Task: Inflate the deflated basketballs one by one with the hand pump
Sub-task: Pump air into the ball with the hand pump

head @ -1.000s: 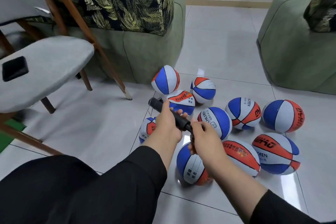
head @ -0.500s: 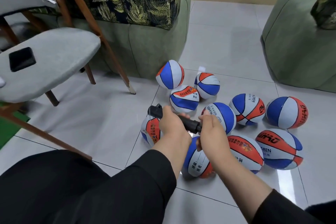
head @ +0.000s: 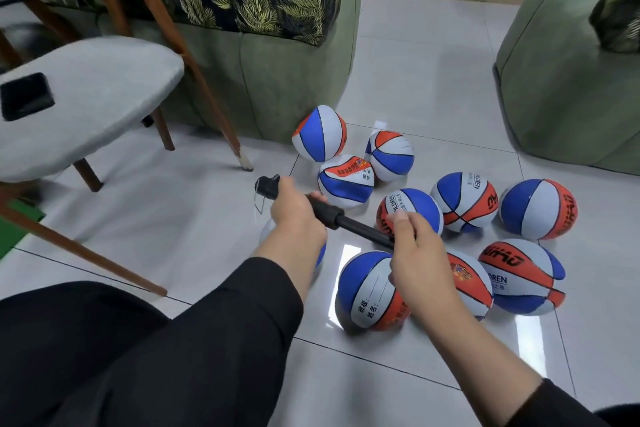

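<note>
Two hands hold the black hand pump point(head: 332, 215): left hand point(head: 298, 215) curled around its barrel, right hand point(head: 412, 246) pinching the rod end. Basketballs (all still soft-looking) lie below the fingers; nearest basketball point(head: 367, 291) may roll when needled.

Ten basketballs point(head: 408, 211) are counted on the floor point(head: 433, 80), one largely hidden behind the left arm. One hand pump point(head: 332, 215) is seen, two hands, two green sofas point(head: 277, 80), and one grey chair point(head: 90, 94).
</note>
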Demonstrator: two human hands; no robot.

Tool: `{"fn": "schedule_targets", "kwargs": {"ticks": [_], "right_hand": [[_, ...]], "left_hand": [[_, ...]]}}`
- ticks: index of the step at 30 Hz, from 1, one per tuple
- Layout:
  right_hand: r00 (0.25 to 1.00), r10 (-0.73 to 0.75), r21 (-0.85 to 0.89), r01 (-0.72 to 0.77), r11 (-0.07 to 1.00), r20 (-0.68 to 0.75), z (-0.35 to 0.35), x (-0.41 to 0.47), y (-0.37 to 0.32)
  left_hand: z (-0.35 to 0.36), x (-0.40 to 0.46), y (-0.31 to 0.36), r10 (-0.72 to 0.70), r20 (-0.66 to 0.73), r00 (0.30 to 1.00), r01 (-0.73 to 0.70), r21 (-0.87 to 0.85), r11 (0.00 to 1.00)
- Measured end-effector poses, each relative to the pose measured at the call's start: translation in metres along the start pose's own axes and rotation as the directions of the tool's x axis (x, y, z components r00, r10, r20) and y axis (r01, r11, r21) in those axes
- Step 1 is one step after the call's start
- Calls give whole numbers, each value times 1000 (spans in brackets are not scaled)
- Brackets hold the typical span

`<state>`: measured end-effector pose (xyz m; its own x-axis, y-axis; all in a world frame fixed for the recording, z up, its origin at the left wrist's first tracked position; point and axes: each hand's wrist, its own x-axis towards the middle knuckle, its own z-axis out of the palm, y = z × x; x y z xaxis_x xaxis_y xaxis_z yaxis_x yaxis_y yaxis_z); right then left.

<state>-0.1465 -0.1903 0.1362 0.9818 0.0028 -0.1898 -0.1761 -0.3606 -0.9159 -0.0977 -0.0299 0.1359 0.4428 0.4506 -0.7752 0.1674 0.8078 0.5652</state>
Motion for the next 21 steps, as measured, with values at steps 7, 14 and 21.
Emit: {"fn": "schedule_targets", "kwargs": {"ticks": [7,14,21], "right_hand": [[994,-111,-97,110,989,-6,9,2,-15],[989,-55,-244,89,966,140,12,6,-14],[989,-62,-268,96,959,133,-3,-1,-12]], "left_hand": [[1,-24,-48,-89,26,996,91,-94,991],[-3,-20,-44,-87,43,995,91,-81,993],[1,-4,-5,10,27,1000,-10,-18,1000]]}}
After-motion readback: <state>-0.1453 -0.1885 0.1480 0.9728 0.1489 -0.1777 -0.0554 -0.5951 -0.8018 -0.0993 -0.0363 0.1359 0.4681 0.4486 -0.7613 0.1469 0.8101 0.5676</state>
